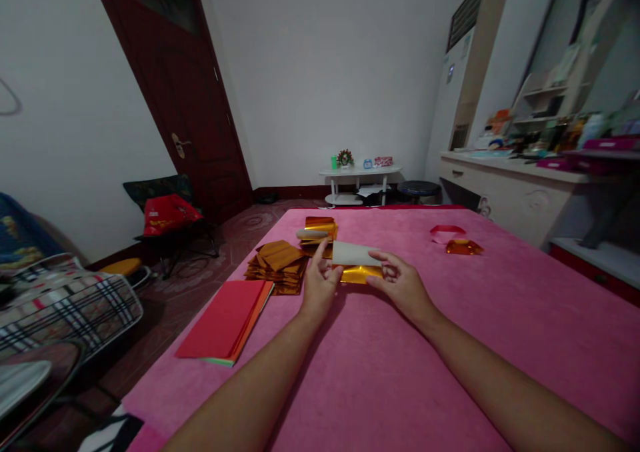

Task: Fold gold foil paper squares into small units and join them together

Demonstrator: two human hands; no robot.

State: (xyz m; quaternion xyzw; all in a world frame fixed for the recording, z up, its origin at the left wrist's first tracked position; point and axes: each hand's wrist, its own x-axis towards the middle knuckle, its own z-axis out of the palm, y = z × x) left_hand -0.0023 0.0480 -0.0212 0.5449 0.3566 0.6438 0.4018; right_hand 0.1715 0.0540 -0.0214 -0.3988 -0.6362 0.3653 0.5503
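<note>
Between my two hands is a sheet of gold foil paper (pixel 359 274), its pale back showing along the upper part and the shiny gold side along the lower edge. My left hand (pixel 321 280) pinches its left end, thumb in front. At the right end my right hand (pixel 399 277) grips it with thumb and fingers. Just beyond my left hand stand curled gold foil sheets (pixel 320 225). Left of that hand lies a pile of gold foil squares (pixel 277 265). Nearer to me is a stack of coloured paper (pixel 225 319), red on top.
A pink cloth (pixel 390 372) covers the table. On its right side lie a folded gold foil piece (pixel 464 247) and a red-pink paper loop (pixel 447 233). A white side table (pixel 360 171) stands by the far wall, and a cluttered dresser (pixel 515 169) at right.
</note>
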